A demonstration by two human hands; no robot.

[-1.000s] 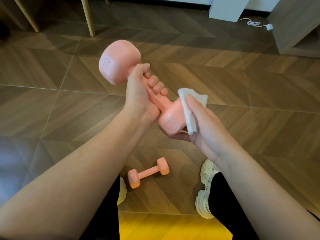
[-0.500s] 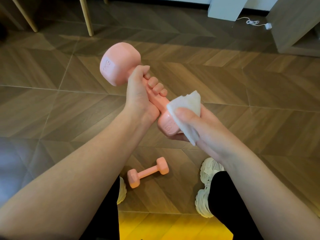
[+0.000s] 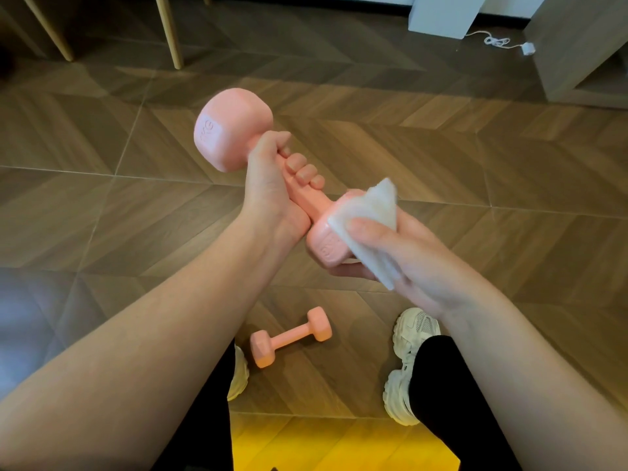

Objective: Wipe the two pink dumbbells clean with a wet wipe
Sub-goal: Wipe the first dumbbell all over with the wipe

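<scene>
The left hand (image 3: pixel 272 188) is gripping a pink dumbbell (image 3: pixel 234 127) by its bar, with the fingers curled tight round it. The dumbbell is up in the air and tilting, with one big end high and far away and the other end low and near. The right hand (image 3: pixel 418 260) is cupping the low end. Its thumb is pressing a white wipe (image 3: pixel 368 215) onto that end, and its fingers are curling under it. The wipe is lying over the side of the low end, with one corner sticking up. The second dumbbell (image 3: pixel 292 336) is lying on the floor (image 3: pixel 102 215), down between the two feet, and nothing is touching it. A white shoe (image 3: pixel 413 334) is standing near it on the right. A white cable (image 3: pixel 496 42) is lying on the floor far away, at the top right.
</scene>
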